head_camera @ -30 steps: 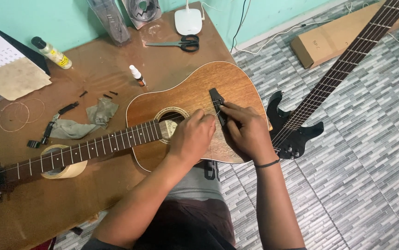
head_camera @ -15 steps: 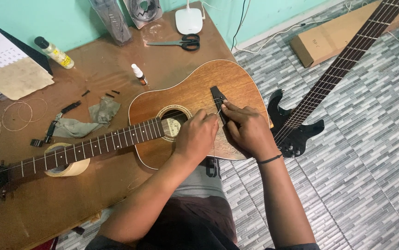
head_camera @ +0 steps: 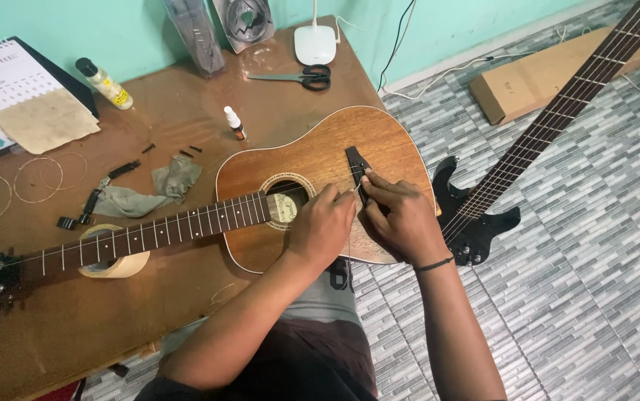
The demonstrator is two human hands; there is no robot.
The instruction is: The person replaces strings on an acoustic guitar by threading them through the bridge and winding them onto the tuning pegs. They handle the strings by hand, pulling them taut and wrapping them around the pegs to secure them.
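Your 2 hands meet over the lower half of the acoustic guitar [head_camera: 312,160], which lies flat on its back on the worktop [head_camera: 186,297], its body hanging partly over the worktop's near edge above your lap. Its long axis runs left to right across your view: the neck [head_camera: 149,234] points away to your left, rising slightly toward the body, and the rounded lower bout points to your right. The dark bridge [head_camera: 355,165] lies crosswise to that axis, and both sets of fingers sit at its near end. Your right hand [head_camera: 401,219] is the nearer of the 2 to the bridge: its fingers [head_camera: 372,182] are pinched closed, apparently on a thin guitar string [head_camera: 351,194] right at the bridge, though the contact is too small to be sure of. Your left hand [head_camera: 321,226] rests just beside it on the soundhole side, fingers curled shut, touching or almost touching the right; what it grips is hidden. So the string lies directly under your fingertips, running along the guitar's long axis toward the soundhole [head_camera: 286,197]. A black electric guitar [head_camera: 476,223] lies on the floor just right of your right wrist.
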